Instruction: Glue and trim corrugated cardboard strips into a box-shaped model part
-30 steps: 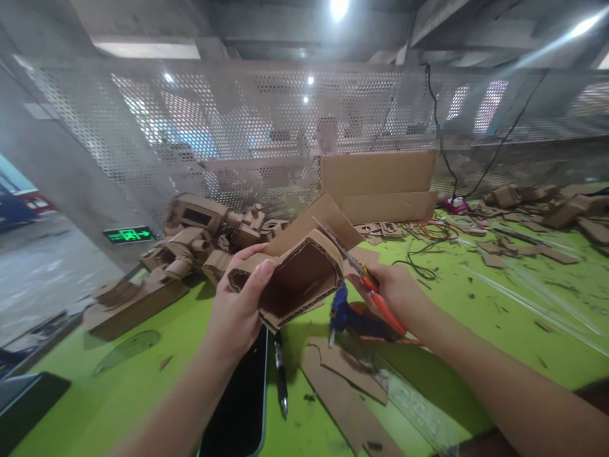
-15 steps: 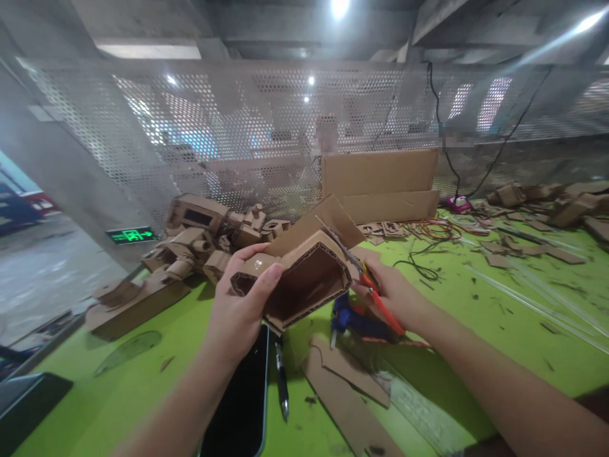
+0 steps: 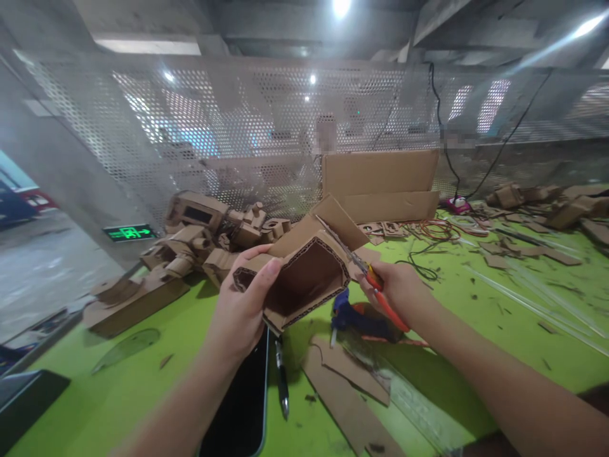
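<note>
My left hand (image 3: 245, 298) grips a folded cardboard piece (image 3: 328, 254) by its left side, thumb on the near rim. Its hollow, angular opening faces me, and a flap rises behind it. In my right hand (image 3: 392, 285) is a pair of scissors (image 3: 387, 308) with orange and yellow handles. The blades lie along the right upper edge of the cardboard, pointing up and left. Whether they bite into the flap is hard to see. Below the right hand, a blue glue gun (image 3: 354, 320) lies on the green table (image 3: 181, 381).
Under my left hand lie a dark phone (image 3: 242, 400) and a pen (image 3: 281, 381). Cut cardboard strips (image 3: 342, 400) and a clear ruler (image 3: 419, 406) are at the front. Cardboard assemblies (image 3: 190, 241) stand back left; a cardboard sheet (image 3: 380, 178), cables (image 3: 438, 231) and scraps lie behind and right.
The scissors and my right hand have shifted slightly right, with the handles turned a little. The cardboard piece has stayed almost in place in my left hand.
</note>
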Motion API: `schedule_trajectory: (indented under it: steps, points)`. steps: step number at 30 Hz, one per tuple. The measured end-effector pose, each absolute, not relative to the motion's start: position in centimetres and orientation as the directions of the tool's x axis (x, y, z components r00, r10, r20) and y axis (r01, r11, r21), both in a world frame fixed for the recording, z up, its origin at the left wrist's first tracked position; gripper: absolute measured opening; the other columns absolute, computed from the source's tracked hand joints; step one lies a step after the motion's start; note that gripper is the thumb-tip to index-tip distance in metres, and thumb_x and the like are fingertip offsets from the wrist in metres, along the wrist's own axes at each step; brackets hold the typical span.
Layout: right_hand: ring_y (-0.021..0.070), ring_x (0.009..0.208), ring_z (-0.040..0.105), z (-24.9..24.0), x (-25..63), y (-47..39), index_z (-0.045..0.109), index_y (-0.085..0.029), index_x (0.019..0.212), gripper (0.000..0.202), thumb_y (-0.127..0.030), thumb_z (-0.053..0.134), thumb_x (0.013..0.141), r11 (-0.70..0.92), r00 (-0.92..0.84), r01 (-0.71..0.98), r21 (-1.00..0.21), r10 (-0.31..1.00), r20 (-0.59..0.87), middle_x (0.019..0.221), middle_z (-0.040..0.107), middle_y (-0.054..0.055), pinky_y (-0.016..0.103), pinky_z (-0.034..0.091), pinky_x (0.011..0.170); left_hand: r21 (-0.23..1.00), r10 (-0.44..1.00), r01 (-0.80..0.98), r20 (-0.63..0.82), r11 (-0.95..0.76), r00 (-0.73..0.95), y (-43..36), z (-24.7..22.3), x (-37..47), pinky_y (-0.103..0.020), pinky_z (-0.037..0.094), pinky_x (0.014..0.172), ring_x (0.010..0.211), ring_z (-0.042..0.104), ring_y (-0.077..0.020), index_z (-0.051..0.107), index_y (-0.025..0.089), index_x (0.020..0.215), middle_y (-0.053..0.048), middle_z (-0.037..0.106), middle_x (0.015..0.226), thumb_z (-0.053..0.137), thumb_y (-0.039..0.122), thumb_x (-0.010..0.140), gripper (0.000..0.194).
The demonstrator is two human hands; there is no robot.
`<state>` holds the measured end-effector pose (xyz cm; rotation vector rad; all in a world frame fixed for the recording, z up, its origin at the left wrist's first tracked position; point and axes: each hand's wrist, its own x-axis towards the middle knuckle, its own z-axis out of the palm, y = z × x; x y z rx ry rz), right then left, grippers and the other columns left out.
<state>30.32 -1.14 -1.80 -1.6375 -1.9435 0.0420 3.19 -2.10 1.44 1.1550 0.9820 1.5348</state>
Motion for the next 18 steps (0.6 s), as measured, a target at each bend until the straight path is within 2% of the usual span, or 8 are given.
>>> schedule_trajectory:
  steps: [3,5,8,10,13,18]
  points:
    - [0.0139,0.051,0.037,-1.5,30.3,-1.3,0.052,-0.023,0.062,0.04,-0.049,0.058,0.093,0.259,-0.079,0.879,-0.401,0.908,0.412,0.052,0.048,-0.001,0.029,0.029,0.054,0.955,0.962,-0.137,0.247,-0.262,-0.116,-2.0,1.4,3.1,-0.033,0.058,0.074,0.086,0.072,-0.0247,0.068,0.025,0.127,-0.006,0.077,0.101,0.087,0.058,0.076,0.064]
    - [0.0156,0.054,0.045,-1.2,30.1,-1.4,0.055,-0.023,0.07,0.036,-0.051,0.059,0.093,0.29,-0.114,0.839,-0.461,0.922,0.371,0.058,0.056,0.0,0.028,0.034,0.055,0.957,0.951,-0.062,0.273,-0.284,-0.142,-2.0,1.6,3.0,-0.033,0.057,0.074,0.086,0.071,-0.0257,0.069,0.024,0.126,-0.006,0.077,0.099,0.086,0.061,0.076,0.065]
    - [0.0209,0.072,0.062,-1.0,30.0,-1.5,0.061,-0.023,0.089,0.021,-0.044,0.058,0.092,0.345,-0.191,0.731,-0.589,0.932,0.308,0.082,0.072,0.004,0.029,0.044,0.064,0.946,0.938,0.097,0.32,-0.309,-0.13,-2.3,1.9,3.1,-0.036,0.057,0.078,0.091,0.071,-0.029,0.071,0.022,0.123,-0.007,0.076,0.1,0.086,0.064,0.074,0.066]
    - [0.024,0.083,0.067,-1.1,30.0,-1.4,0.063,-0.023,0.099,0.02,-0.039,0.058,0.089,0.361,-0.217,0.686,-0.632,0.93,0.295,0.093,0.075,0.006,0.03,0.048,0.07,0.936,0.939,0.171,0.327,-0.307,-0.106,-2.6,2.2,3.3,-0.038,0.056,0.084,0.099,0.071,-0.0317,0.071,0.023,0.123,-0.009,0.076,0.107,0.085,0.065,0.075,0.066]
    - [0.0247,0.079,0.066,-1.6,30.2,-1.1,0.064,-0.022,0.095,0.019,-0.037,0.059,0.085,0.364,-0.201,0.71,-0.602,0.925,0.323,0.086,0.074,0.006,0.03,0.047,0.068,0.94,0.947,0.183,0.309,-0.289,-0.089,-2.9,2.3,3.7,-0.041,0.056,0.089,0.107,0.071,-0.0336,0.068,0.023,0.125,-0.009,0.076,0.115,0.083,0.064,0.077,0.065]
    - [0.0195,0.062,0.057,-2.3,30.3,-1.0,0.064,-0.022,0.08,0.013,-0.034,0.06,0.077,0.343,-0.14,0.773,-0.534,0.913,0.384,0.07,0.068,0.004,0.028,0.04,0.06,0.949,0.948,0.128,0.303,-0.29,-0.098,-3.0,2.0,3.8,-0.041,0.057,0.088,0.109,0.071,-0.034,0.069,0.023,0.124,-0.01,0.077,0.118,0.084,0.062,0.076,0.064]
